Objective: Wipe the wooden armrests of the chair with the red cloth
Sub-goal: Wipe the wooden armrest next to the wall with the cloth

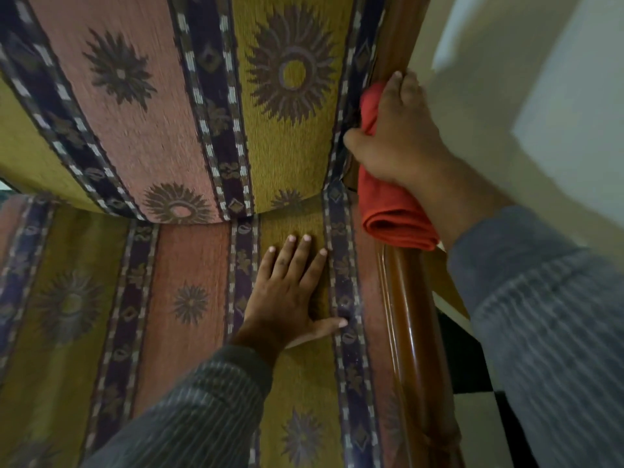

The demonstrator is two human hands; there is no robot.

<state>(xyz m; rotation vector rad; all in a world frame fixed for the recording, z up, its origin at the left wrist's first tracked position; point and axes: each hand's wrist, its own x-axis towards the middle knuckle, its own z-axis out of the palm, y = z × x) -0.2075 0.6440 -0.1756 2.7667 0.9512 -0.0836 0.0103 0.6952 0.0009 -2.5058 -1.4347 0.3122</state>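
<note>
Midway, by the look of it: the right hand (401, 140) has its grip closed on the folded red cloth (388, 211), pressing it onto the right wooden armrest (415, 339) near where it meets the patterned backrest (189, 96). Left hand (290, 298) lies flat and open on the seat cushion (189, 265), holding nothing, bracing. Bare glossy wood shows below the cloth; whether it has been wiped I cannot tell. The other armrest is out of view, so it likely remains to be done.
</note>
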